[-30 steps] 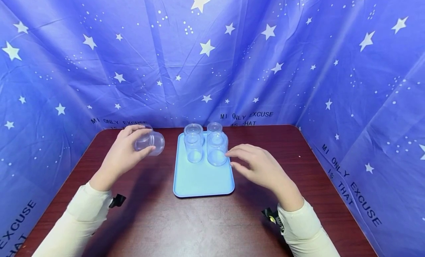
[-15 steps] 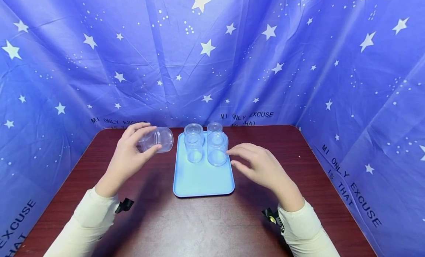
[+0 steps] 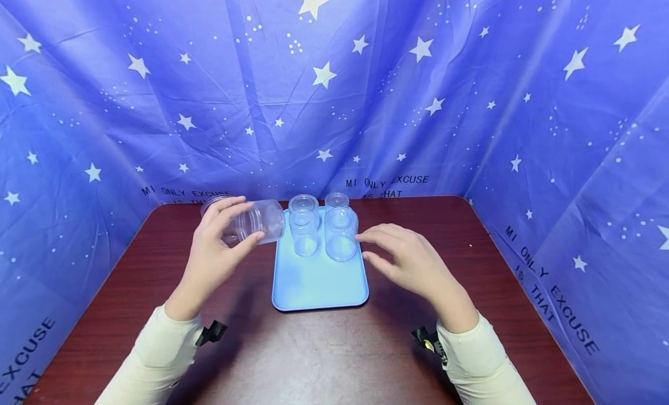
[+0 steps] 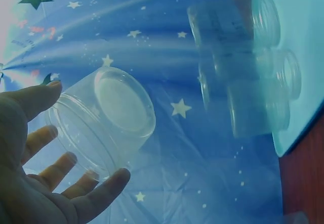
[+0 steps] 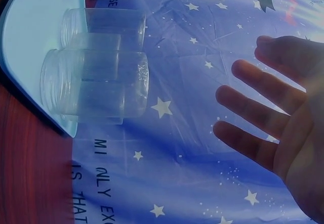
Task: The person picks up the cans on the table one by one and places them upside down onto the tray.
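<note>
Sideways, the clear jar (image 3: 270, 220) gripped in the left hand (image 3: 215, 242) points its base right toward the blue tray (image 3: 320, 287), whose right side the loose-fingered, empty right hand (image 3: 410, 262) flanks.

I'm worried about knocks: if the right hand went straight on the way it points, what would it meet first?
Probably the near-right upside-down clear jar on the blue tray, ahead of the right hand, though depth is unclear.

We see four jars (image 3: 342, 248), two before two, at the back of a tray (image 3: 320, 286) on the table (image 3: 334, 358). Left of them, one more jar (image 3: 270, 220) is in the left hand (image 3: 213, 251). The right hand (image 3: 413, 261) is right of them. Cloth (image 3: 376, 114) hangs behind.
</note>
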A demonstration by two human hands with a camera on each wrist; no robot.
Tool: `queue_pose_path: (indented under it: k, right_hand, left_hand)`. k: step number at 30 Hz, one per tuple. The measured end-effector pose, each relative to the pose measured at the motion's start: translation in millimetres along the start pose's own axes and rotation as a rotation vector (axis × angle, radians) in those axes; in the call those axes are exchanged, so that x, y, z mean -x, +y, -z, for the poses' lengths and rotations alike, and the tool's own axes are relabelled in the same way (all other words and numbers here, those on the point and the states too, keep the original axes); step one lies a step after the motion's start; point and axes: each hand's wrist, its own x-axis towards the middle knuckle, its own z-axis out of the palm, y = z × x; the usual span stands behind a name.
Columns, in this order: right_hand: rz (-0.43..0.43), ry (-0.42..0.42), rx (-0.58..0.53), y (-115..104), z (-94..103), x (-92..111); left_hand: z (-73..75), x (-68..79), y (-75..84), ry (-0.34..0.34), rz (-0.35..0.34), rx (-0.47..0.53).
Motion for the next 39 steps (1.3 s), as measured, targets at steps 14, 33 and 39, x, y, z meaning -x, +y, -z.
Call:
queue_pose_path:
  k: [14,33,39]
  right_hand:
    - [0.015,0.011,0.001,-2.9,1.7,-0.6]
    - [0.029,0.035,0.011,-5.8,4.2,-1.1]
    - [0.026,0.028,0.011,-6.4,4.3,-1.2]
  left_hand:
    - [-15.8,7.6,27.6,-0.003,0.043,0.247]
    - [-27.6,16.5,20.9,-0.048,0.029,0.404]
    - [-30.1,18.8,20.2,-0.045,0.015,0.44]
